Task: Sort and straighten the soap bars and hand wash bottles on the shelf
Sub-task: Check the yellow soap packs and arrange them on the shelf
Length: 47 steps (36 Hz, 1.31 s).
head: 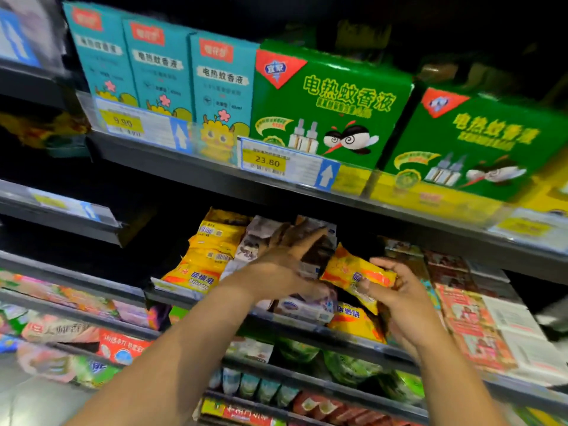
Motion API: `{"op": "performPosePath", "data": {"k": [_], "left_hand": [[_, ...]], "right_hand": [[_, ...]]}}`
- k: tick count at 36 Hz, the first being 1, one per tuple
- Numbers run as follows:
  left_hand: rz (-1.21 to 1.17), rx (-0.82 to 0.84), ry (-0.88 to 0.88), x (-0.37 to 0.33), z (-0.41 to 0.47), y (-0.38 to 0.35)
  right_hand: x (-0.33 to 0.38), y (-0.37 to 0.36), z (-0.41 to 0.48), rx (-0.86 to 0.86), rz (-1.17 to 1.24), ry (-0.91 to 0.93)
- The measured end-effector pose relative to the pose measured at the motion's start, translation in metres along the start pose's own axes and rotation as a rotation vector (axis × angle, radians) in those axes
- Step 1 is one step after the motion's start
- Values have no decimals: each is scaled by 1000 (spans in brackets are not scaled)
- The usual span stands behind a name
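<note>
The left hand [285, 262] reaches into the middle shelf with the fingers stretched out and almost straight. They lie on top of a pile of white and brown plastic soap packs [261, 241], and the hand grips nothing. The right hand [396, 290] holds a yellow and orange plastic soap packet [356, 275]; the thumb and the fingers are curled around its right end. This packet is tilted and is in the air just in front of the shelf, above another yellow soap packet [356, 324] which lies at the dark metal shelf edge [338, 336]. At the left of the left hand stands a stack of yellow soap packets [209, 250]. Under the left wrist lie white and purple soap packs [304, 305]. Flat red and white packs [470, 318] fill the shelf at the right. On the shelf above stand green cardboard boxes [332, 109] and teal cardboard boxes [159, 69], with a yellow price tag [267, 162] that reads 23.80.
</note>
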<state>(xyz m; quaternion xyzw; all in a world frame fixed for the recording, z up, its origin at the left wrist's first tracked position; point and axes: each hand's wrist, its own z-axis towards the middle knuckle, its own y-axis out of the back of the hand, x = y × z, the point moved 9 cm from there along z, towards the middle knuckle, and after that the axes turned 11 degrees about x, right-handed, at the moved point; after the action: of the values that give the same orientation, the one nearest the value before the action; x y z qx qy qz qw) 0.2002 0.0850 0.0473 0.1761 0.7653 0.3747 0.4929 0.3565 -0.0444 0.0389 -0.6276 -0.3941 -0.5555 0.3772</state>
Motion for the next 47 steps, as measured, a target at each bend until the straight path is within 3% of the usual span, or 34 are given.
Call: {"op": "performPosePath", "data": {"k": [6,8,12,19,23,26,29,33,36,39,43,47], "left_hand": [[227,-288,-265,-26,-35,5],[184,-400,-402,-25,-44,4],[3,-527,-477,-17,-59,9],[-400,-503,-311,2,-71,14],[-732,-494,-225,12,-71,6],[-770,-467,-204,9,-71,0],[-838,-431,-231,1,-70,-5],[-790,-331,-269,-10,-75,-11],[-415,-254,-287,-11,-80,-14],[-147,-318,-327,-17,-83,-10],[-155,-501,-390,-11,-89,-1],[-340,-488,-296,2,-88,-2]], "right_hand": [[-3,-34,-7,110,285,17],[-6,-43,-8,148,304,33],[-4,-68,-15,266,334,39],[-10,-85,-25,337,369,2],[-7,-92,-34,396,102,14],[1,-88,-33,292,-65,36],[6,-82,-32,190,-18,89],[-1,-73,-31,130,92,92],[-3,-71,-33,124,131,93],[-5,-76,-36,166,149,73],[-9,-87,-39,321,187,38],[-10,-89,-43,458,118,50]]}}
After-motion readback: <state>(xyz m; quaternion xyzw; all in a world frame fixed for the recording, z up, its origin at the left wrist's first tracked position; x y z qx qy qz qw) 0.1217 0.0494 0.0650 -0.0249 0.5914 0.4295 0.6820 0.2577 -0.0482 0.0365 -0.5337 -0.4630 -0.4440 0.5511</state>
